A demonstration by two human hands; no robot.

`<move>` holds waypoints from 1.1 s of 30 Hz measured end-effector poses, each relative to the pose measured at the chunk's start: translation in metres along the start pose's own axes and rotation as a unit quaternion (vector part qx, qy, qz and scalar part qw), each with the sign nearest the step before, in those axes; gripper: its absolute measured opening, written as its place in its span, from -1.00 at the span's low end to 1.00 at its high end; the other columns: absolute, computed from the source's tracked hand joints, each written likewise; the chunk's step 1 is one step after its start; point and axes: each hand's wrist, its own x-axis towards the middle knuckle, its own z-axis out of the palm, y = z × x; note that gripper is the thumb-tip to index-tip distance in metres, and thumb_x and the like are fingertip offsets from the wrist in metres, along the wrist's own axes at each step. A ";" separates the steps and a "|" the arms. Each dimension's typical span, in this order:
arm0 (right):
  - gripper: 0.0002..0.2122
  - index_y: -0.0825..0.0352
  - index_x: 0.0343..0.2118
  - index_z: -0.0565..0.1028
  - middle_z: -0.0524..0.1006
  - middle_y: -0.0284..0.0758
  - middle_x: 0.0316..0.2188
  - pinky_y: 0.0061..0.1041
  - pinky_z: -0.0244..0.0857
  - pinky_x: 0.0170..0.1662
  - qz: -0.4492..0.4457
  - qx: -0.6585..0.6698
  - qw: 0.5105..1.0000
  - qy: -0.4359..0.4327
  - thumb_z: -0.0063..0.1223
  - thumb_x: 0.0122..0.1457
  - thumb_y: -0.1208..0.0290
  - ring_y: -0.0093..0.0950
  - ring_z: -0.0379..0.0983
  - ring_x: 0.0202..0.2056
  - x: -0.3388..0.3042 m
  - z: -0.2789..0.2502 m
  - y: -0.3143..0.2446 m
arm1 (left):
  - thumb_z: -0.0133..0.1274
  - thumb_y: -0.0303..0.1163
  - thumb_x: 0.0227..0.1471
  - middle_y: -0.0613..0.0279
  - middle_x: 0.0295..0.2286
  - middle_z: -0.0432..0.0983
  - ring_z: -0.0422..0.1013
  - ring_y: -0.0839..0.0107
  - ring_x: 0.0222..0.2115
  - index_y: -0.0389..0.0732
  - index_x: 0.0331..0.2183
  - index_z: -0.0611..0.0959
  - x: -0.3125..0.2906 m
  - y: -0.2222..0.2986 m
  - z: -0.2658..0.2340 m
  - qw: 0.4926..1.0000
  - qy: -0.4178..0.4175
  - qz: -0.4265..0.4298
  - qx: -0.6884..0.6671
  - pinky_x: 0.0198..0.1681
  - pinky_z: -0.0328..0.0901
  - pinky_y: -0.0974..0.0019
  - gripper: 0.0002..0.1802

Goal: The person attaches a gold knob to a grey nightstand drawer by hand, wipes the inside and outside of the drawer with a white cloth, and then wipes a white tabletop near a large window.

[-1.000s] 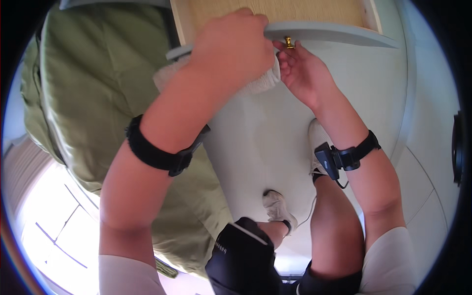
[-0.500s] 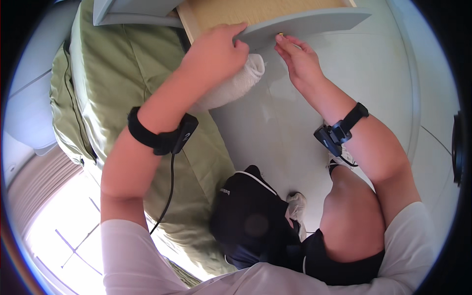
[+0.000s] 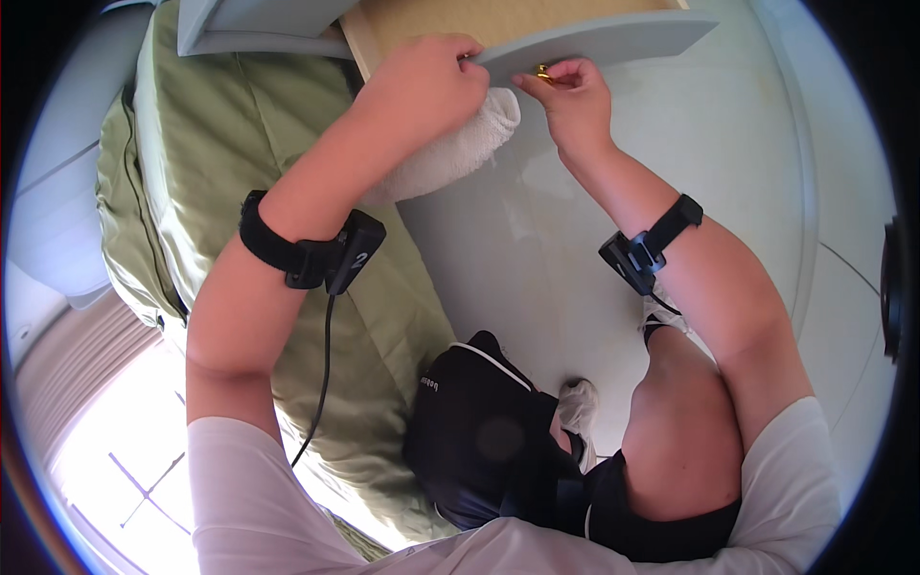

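Both hands at the front edge of an open grey drawer, small brass knob pinched by the right.

The small round brass knob sits on the grey-blue wooden drawer front, near the middle of its lower edge; right hand closed on it with fingertips pinched around it. Left hand curled over the drawer front's left end, gripping the edge, and pressing a white rolled terry towel beneath it against the panel. Tan woven drawer bottom shows above the front. Black wrist bands with small boxes on both forearms, left and right. Olive green bedspread on the bed to the left, pale glossy floor under the knees.
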 end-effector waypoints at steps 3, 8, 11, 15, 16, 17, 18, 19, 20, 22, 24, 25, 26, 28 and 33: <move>-0.63 0.37 -0.29 0.42 0.50 -0.34 -0.41 -0.58 0.34 -0.29 0.041 0.023 0.999 -0.008 0.45 -0.10 0.50 -0.57 0.42 -0.36 -0.002 0.008 -0.001 | -0.05 -0.27 0.02 0.03 -0.36 0.62 0.54 0.18 -0.36 -0.17 -0.09 0.64 0.003 -0.007 0.003 1.000 0.005 0.005 0.014 -0.21 0.39 0.25 -0.58; -0.64 0.38 -0.30 0.42 0.50 -0.31 -0.35 -0.57 0.34 -0.24 0.079 0.081 0.993 0.027 0.43 -0.10 0.53 -0.54 0.44 -0.31 -0.009 -0.002 -0.009 | -0.05 -0.27 0.02 0.04 -0.44 0.61 0.54 0.21 -0.44 -0.16 -0.10 0.65 0.001 0.001 0.005 0.999 0.036 0.011 0.014 -0.27 0.39 0.25 -0.59; -0.62 0.39 -0.27 0.43 0.51 -0.31 -0.32 -0.57 0.33 -0.22 0.055 0.101 0.992 0.050 0.44 -0.11 0.53 -0.52 0.44 -0.28 -0.008 -0.006 -0.005 | -0.11 -0.32 0.00 -0.04 -0.41 0.61 0.54 0.06 -0.37 -0.25 -0.18 0.67 -0.002 0.006 0.002 1.000 0.005 -0.002 0.003 -0.23 0.42 0.14 -0.60; -0.60 0.41 -0.24 0.43 0.51 -0.30 -0.31 -0.58 0.32 -0.23 0.073 0.108 0.991 0.034 0.45 -0.11 0.51 -0.52 0.45 -0.26 -0.008 -0.011 -0.003 | -0.11 -0.34 -0.02 -0.06 -0.44 0.60 0.54 0.05 -0.40 -0.26 -0.21 0.67 -0.001 0.002 0.005 0.999 0.016 0.029 0.003 -0.25 0.42 0.14 -0.62; -0.59 0.41 -0.22 0.44 0.52 -0.29 -0.31 -0.59 0.32 -0.23 0.083 0.106 0.991 0.025 0.45 -0.11 0.50 -0.53 0.45 -0.26 -0.008 -0.012 -0.004 | -0.11 -0.35 -0.02 -0.06 -0.46 0.60 0.54 0.06 -0.41 -0.27 -0.22 0.68 -0.001 0.001 0.007 0.999 0.029 0.038 0.006 -0.27 0.42 0.13 -0.63; -0.58 0.42 -0.21 0.44 0.52 -0.29 -0.30 -0.60 0.31 -0.23 0.093 0.104 0.990 0.016 0.46 -0.11 0.49 -0.53 0.45 -0.26 -0.008 -0.013 -0.004 | -0.11 -0.35 -0.02 -0.06 -0.46 0.60 0.54 0.06 -0.41 -0.27 -0.22 0.68 -0.002 -0.002 0.006 0.999 0.029 0.037 0.005 -0.27 0.42 0.13 -0.63; -0.58 0.42 -0.21 0.44 0.52 -0.29 -0.30 -0.60 0.31 -0.23 0.094 0.104 0.990 0.016 0.46 -0.11 0.49 -0.53 0.45 -0.26 -0.009 -0.015 -0.004 | -0.10 -0.35 -0.03 -0.05 -0.47 0.60 0.53 0.05 -0.42 -0.26 -0.22 0.67 -0.002 -0.005 0.004 0.998 0.009 0.055 -0.016 -0.28 0.42 0.13 -0.63; -0.59 0.43 -0.21 0.45 0.52 -0.28 -0.30 -0.60 0.31 -0.23 0.105 0.099 0.989 0.014 0.45 -0.10 0.49 -0.53 0.45 -0.27 -0.009 -0.015 -0.006 | -0.10 -0.35 -0.03 -0.04 -0.47 0.60 0.53 0.05 -0.43 -0.26 -0.22 0.66 -0.001 -0.007 0.004 0.998 -0.001 0.063 -0.026 -0.28 0.41 0.12 -0.64; -0.59 0.43 -0.21 0.45 0.53 -0.28 -0.30 -0.60 0.31 -0.23 0.116 0.095 0.989 0.013 0.44 -0.09 0.49 -0.52 0.46 -0.28 -0.010 -0.016 -0.008 | -0.10 -0.35 -0.03 -0.03 -0.48 0.59 0.52 0.05 -0.44 -0.26 -0.22 0.66 0.000 -0.008 0.005 0.997 -0.010 0.071 -0.036 -0.29 0.41 0.12 -0.64; -0.61 0.47 -0.19 0.42 0.54 -0.22 -0.27 -0.55 0.34 -0.11 0.114 0.097 0.989 0.001 0.40 -0.04 0.53 -0.46 0.49 -0.21 -0.008 -0.017 -0.010 | -0.09 -0.34 -0.03 0.01 -0.46 0.60 0.52 0.05 -0.43 -0.22 -0.18 0.63 0.004 -0.009 0.017 1.000 -0.022 0.013 -0.015 -0.28 0.40 0.12 -0.63; -0.62 0.50 -0.17 0.39 0.55 -0.17 -0.24 -0.50 0.37 0.02 0.111 0.101 0.989 -0.011 0.35 0.00 0.57 -0.40 0.52 -0.15 -0.009 -0.016 -0.013 | -0.08 -0.34 -0.03 0.02 -0.44 0.60 0.52 0.07 -0.42 -0.21 -0.16 0.62 0.008 -0.020 0.028 0.999 0.016 0.047 -0.001 -0.27 0.40 0.13 -0.63; -0.64 0.51 -0.19 0.40 0.56 -0.17 -0.24 -0.50 0.38 0.01 0.115 0.105 0.988 -0.009 0.35 0.01 0.57 -0.39 0.53 -0.16 -0.009 -0.016 -0.014 | -0.08 -0.33 -0.04 0.04 -0.42 0.60 0.52 0.08 -0.41 -0.19 -0.15 0.60 0.007 -0.017 0.028 0.995 0.053 0.084 0.010 -0.26 0.40 0.13 -0.62; -0.65 0.51 -0.20 0.41 0.56 -0.16 -0.25 -0.50 0.39 0.00 0.119 0.109 0.987 -0.007 0.35 0.01 0.57 -0.38 0.53 -0.17 -0.010 -0.016 -0.015 | -0.08 -0.33 -0.04 0.04 -0.42 0.60 0.52 0.08 -0.41 -0.19 -0.15 0.60 0.007 -0.015 0.026 0.995 0.052 0.086 0.010 -0.26 0.40 0.13 -0.62; -0.66 0.51 -0.21 0.41 0.56 -0.16 -0.25 -0.51 0.40 -0.01 0.125 0.123 0.985 -0.006 0.34 0.01 0.57 -0.38 0.54 -0.17 -0.013 -0.017 -0.018 | -0.06 -0.33 -0.05 0.04 -0.40 0.60 0.52 0.10 -0.39 -0.19 -0.16 0.61 0.004 -0.010 0.018 0.999 -0.012 0.043 -0.025 -0.26 0.39 0.15 -0.62; -0.66 0.52 -0.23 0.43 0.58 -0.17 -0.27 -0.55 0.34 -0.14 0.128 0.152 0.980 -0.002 0.36 -0.01 0.55 -0.41 0.56 -0.21 -0.016 -0.023 -0.018 | -0.06 -0.32 -0.06 0.03 -0.43 0.59 0.52 0.10 -0.40 -0.19 -0.16 0.61 0.000 -0.006 0.016 0.999 -0.029 0.034 -0.029 -0.27 0.39 0.15 -0.62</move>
